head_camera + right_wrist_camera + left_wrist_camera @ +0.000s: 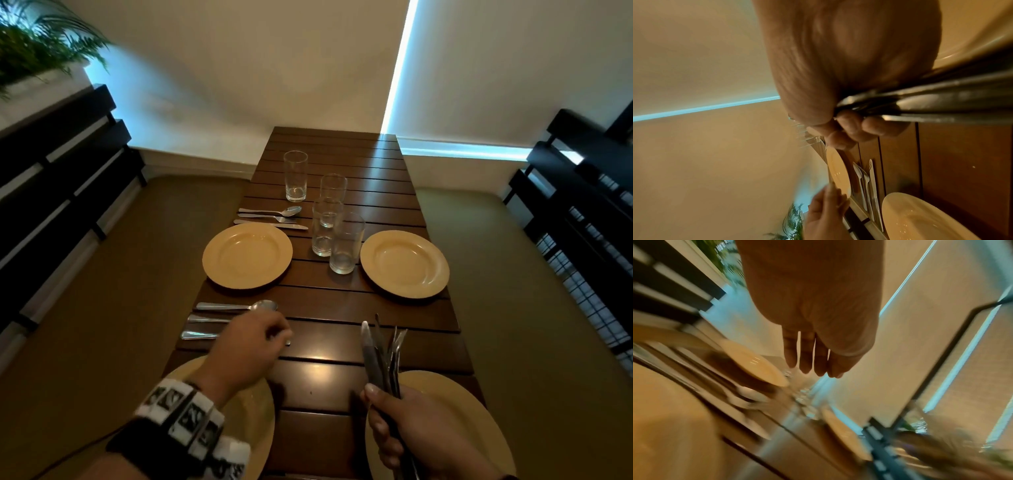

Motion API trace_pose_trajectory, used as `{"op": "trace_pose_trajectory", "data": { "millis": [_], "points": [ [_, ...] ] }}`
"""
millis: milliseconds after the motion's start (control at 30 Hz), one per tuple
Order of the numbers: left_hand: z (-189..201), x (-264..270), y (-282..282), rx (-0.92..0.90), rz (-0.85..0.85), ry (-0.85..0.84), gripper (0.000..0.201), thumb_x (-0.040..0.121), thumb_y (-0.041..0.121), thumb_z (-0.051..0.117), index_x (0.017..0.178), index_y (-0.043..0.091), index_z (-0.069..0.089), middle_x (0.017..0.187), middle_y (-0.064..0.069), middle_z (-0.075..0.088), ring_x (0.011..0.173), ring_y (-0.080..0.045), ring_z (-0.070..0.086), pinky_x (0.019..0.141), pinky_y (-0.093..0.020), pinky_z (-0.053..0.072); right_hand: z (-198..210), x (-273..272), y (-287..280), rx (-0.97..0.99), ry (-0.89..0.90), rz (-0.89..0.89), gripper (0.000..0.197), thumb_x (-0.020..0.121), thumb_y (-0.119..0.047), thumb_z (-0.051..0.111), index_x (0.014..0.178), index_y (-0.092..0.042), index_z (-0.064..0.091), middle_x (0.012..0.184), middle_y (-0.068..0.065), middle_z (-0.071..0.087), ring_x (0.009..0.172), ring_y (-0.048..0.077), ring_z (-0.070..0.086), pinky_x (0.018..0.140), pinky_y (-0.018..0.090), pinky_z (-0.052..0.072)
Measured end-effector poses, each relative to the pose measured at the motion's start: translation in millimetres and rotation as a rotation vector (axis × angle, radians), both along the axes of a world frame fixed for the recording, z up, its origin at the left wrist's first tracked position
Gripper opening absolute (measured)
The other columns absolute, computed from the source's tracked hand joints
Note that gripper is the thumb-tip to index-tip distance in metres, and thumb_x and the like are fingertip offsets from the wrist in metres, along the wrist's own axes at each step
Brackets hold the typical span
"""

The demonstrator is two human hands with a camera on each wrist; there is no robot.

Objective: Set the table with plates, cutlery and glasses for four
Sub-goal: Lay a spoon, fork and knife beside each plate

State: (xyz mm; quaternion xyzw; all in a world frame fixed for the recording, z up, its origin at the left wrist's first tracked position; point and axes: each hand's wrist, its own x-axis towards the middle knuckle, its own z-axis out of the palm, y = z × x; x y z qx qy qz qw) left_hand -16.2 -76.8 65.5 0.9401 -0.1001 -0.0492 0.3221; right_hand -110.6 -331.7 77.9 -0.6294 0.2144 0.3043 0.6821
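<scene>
Four plates sit at the corners of a slatted table (322, 383): far-left plate (247, 255) mid-left of frame, far-right plate (404, 263) mid-right, near-left plate (253, 421) and near-right plate (455, 411) along the bottom edge, both partly under the wrists. Cutlery is done per seat on the left side: one set (270, 217) just above the far-left plate, a 2nd set (219, 320) lower left of centre, between the two left plates. Likely reason: spoon, fork & knife parallel beside each plate, handles pointing to the frame's left.

Left hand (248, 346) is over the tips of that 2nd set. In the head view the fingers look curled down at the knife end; left wrist view shows them straight and relaxed w/ nothing held, so prob. just releasing or nudging.

Right hand (421, 435), lower right, is fisted round the spare cutlery bundle (383, 356), tips fanned upward – stock for the two right seats, I'd guess.

Four glasses: one tall glass (295, 175) stands top centre, three clustered glasses (337, 233) wait between the far plates, prob. not yet dealt out
</scene>
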Motion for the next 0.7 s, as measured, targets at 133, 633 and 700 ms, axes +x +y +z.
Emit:
{"op": "trace_pose_trajectory", "data": {
  "millis": [133, 633, 700],
  "points": [
    [27, -59, -76, -0.381, -0.06, 0.279, 0.013, 0.093, 0.039, 0.07, 0.084, 0.03, 0.069, 0.081, 0.006, 0.069, 0.074, 0.002, 0.064, 0.061, -0.017, 0.051, -3, -1, 10, -0.176, -0.134, 0.046, 0.017, 0.102, -0.026, 0.051, 0.1, -0.01, 0.057, 0.053, -0.002, 0.053, 0.04, 0.012, 0.044, 0.044, 0.027, 0.036],
    [7, -73, -117, -0.599, 0.122, 0.336, 0.025, 0.095, 0.015, 0.065, 0.103, 0.039, 0.068, 0.088, 0.003, 0.069, 0.068, -0.007, 0.067, 0.061, -0.027, 0.058, 1, -32, 3, -0.268, -0.21, 0.101, 0.015, 0.093, -0.026, 0.065, 0.107, -0.024, 0.059, 0.061, -0.006, 0.065, 0.047, 0.008, 0.057, 0.052, 0.028, 0.048],
    [9, -74, -118, -0.564, 0.092, 0.344, 0.03, 0.092, 0.013, 0.063, 0.097, 0.041, 0.072, 0.084, 0.004, 0.073, 0.067, -0.006, 0.068, 0.063, -0.031, 0.061, -1, -37, 4, -0.272, -0.257, 0.108, 0.013, 0.092, -0.029, 0.067, 0.104, -0.028, 0.063, 0.056, -0.014, 0.065, 0.048, -0.002, 0.055, 0.053, 0.022, 0.044]
  ]
}}
